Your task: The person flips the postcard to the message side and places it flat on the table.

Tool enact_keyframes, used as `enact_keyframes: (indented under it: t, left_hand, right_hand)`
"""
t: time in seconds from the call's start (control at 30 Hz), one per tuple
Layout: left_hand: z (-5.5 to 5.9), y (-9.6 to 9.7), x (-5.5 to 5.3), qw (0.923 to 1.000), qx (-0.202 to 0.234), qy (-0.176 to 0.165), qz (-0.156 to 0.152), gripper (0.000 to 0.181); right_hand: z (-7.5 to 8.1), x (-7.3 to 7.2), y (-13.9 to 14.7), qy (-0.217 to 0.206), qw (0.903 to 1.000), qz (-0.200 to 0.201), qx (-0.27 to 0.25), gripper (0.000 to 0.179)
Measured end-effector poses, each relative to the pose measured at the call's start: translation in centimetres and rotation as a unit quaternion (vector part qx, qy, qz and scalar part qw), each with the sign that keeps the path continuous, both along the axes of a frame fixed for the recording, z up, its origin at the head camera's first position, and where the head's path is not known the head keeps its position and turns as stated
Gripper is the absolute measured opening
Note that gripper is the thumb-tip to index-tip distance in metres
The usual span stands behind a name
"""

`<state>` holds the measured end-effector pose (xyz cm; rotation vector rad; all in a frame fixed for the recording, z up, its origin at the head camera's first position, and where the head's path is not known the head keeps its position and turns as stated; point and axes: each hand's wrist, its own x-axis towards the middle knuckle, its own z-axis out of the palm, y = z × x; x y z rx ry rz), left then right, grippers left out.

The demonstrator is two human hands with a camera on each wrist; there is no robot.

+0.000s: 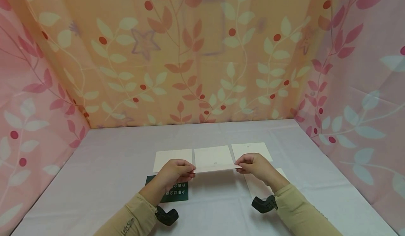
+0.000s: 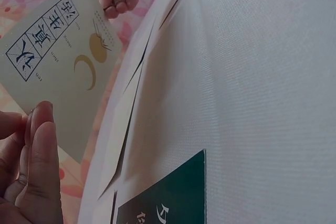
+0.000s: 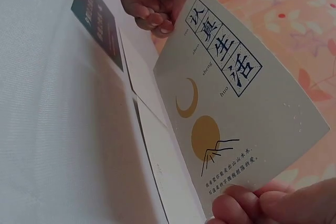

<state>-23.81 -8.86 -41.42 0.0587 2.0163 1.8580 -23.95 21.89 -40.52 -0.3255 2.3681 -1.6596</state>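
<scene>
Both hands hold one cream printed card [image 1: 216,169], raised above the table and seen nearly edge-on in the head view. My left hand [image 1: 175,174] pinches one short end between thumb and fingers, and my right hand [image 1: 255,166] pinches the other. On its printed side [image 3: 241,145], the right wrist view shows blue boxed Chinese characters, a gold crescent and disc, and small text. Behind it lie three cream cards in a row: left [image 1: 172,157], middle [image 1: 213,155] and right [image 1: 251,150]. Partly hidden by my left hand is a dark green card [image 1: 177,194] with white characters.
Another cream card [image 1: 257,187] lies partly under my right forearm. A white cloth covers the table [image 1: 218,215]. Floral curtains [image 1: 190,53] stand along the back and both sides. A black wrist device [image 1: 167,216] hangs below the left sleeve, and another [image 1: 264,204] below the right.
</scene>
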Motion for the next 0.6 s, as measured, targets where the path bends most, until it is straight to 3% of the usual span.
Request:
enact_keyframes:
  t: [0.27,0.6]
  left_hand:
    - [-0.11,-0.03,0.07,0.9998,-0.015,0.015,0.004,0.019]
    - [-0.47,0.16,0.22,0.9989,-0.032,0.033,0.012,0.019]
  right_hand:
    - [-0.15,-0.01,-0.07,0.002,1.0000,0.002,0.005,0.016]
    - [-0.55,0.34,-0.29,-0.007,0.9999,-0.005,0.011,0.015]
